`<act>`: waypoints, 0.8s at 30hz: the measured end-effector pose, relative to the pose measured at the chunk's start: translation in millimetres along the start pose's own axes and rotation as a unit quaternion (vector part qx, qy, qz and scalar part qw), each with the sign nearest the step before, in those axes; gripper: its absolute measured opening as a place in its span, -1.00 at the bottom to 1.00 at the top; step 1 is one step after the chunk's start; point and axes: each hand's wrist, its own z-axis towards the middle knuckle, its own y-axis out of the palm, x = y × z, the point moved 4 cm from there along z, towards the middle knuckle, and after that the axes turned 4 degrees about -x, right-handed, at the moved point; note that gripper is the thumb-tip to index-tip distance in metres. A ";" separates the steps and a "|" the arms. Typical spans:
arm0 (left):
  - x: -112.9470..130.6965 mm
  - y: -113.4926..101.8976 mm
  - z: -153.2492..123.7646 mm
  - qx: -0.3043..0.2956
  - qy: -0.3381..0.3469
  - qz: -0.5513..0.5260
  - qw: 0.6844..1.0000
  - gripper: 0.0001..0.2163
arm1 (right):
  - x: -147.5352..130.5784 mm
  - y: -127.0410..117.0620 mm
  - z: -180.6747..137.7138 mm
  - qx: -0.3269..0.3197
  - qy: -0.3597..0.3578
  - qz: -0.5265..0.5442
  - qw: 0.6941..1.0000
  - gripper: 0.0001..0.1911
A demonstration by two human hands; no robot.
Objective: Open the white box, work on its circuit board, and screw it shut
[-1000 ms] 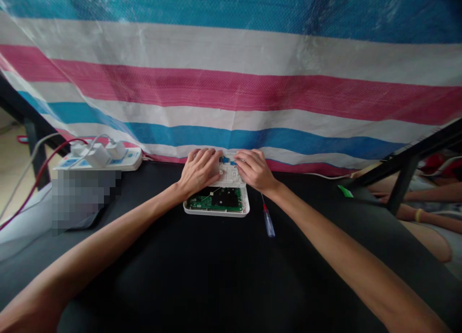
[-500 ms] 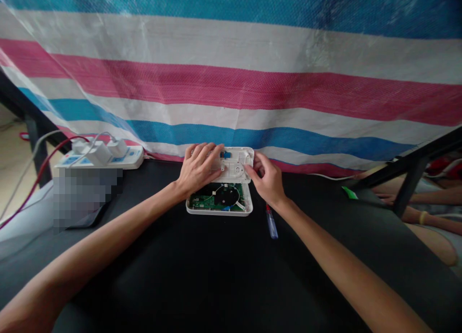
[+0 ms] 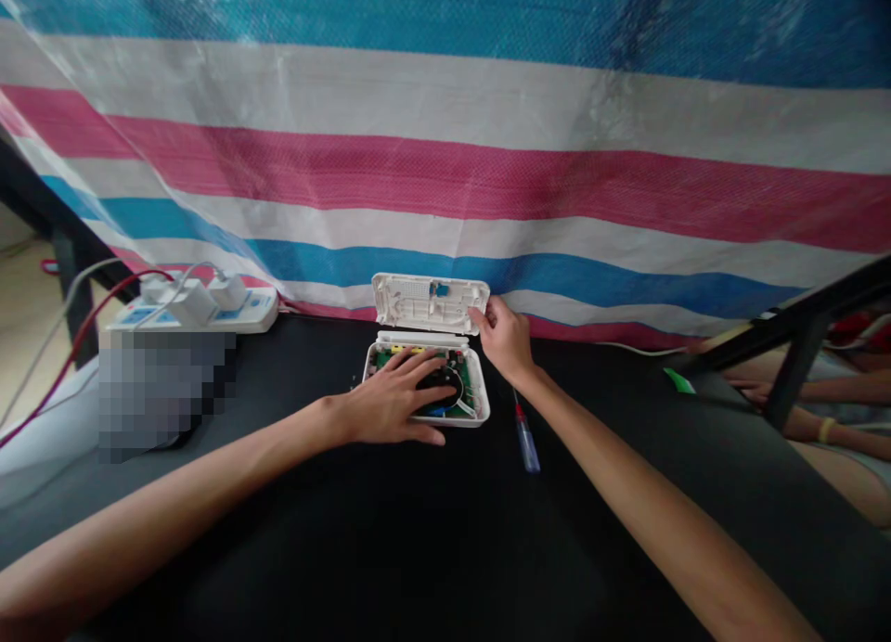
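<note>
A white plastic device box (image 3: 477, 406) lies open on the black table, showing a green circuit board and a black round part inside. Its hinged lid (image 3: 418, 302) stands upright at the back, with a small blue piece on its inner face. My left hand (image 3: 393, 401) lies flat over the inside of the box, fingers stretched out. My right hand (image 3: 502, 338) pinches the lid's lower right corner.
A screwdriver (image 3: 526, 438) with a blue handle lies just right of the box. A white power strip (image 3: 201, 310) with plugs and cables sits at the back left. A striped tarp (image 3: 445, 160) hangs behind the table. Another person's arm (image 3: 814, 427) shows at the far right.
The lid has swung up from half closed to fully upright. My left hand left the lid and came down onto the inside of the box. My right hand stayed on the lid's right corner.
</note>
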 end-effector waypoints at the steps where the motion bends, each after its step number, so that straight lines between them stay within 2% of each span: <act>1: 1.7 6.7 -2.0 -0.028 0.007 -0.008 1.000 -0.31 | 1.3 2.1 0.3 -0.001 -0.005 0.001 1.000 -0.75; 4: 3.7 14.8 -5.5 -0.070 0.020 -0.028 0.997 -0.26 | 5.0 7.6 0.5 -0.006 -0.009 0.007 1.000 -0.77; 7: 6.7 11.9 -6.2 -0.075 0.039 -0.051 0.995 -0.29 | 8.4 10.4 -0.6 -0.014 0.001 0.008 1.000 -0.80; 12: 11.1 6.4 -5.3 -0.051 0.050 -0.058 0.996 -0.45 | 10.7 12.9 -4.5 -0.035 0.008 -0.005 0.999 -0.78; 16: 10.7 -1.7 -4.1 -0.016 0.046 -0.066 0.997 -0.47 | 10.2 9.6 -2.9 -0.058 0.018 -0.049 0.997 -0.71; 21: -14.5 -24.2 -1.5 0.067 -0.044 -0.116 0.990 -0.69 | -4.8 -13.4 -7.5 -0.055 0.038 -0.140 0.988 -0.77; 24: -35.8 -31.6 0.3 0.085 -0.117 -0.151 0.978 -0.78 | -33.4 -27.2 -19.1 -0.055 -0.023 -0.142 0.988 -0.78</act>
